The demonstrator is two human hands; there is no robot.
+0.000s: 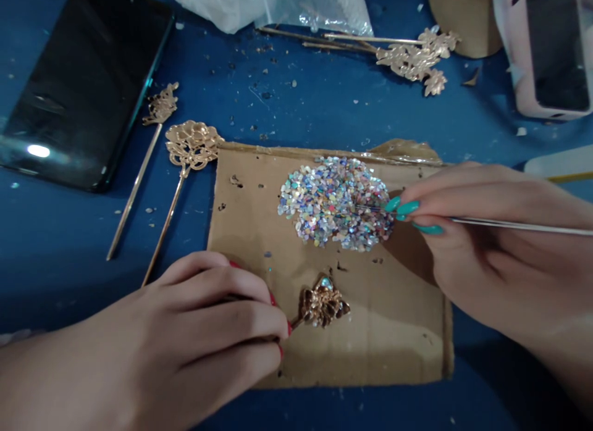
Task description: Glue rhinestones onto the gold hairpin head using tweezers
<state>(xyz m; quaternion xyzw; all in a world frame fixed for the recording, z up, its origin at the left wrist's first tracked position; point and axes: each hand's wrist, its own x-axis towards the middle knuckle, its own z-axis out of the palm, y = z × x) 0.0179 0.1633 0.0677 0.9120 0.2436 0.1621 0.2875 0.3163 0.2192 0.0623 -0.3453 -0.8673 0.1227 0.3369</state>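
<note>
My left hand, with red nails, is closed around the stem of a gold hair stick. The hair stick's flower-shaped head lies over a cardboard sheet, and one shiny pale-blue stone sits at its top. Thin metal tweezers are pinched in my right hand, whose nails are green. Their tips reach into the right part of a pile of small glittering flakes on the cardboard. Whether the tips grip a flake is too small to tell.
Two gold hair sticks, one with an openwork head, lie left of the cardboard beside a black phone. More hair sticks lie at the back near a plastic bag. A pink-edged device stands at the back right.
</note>
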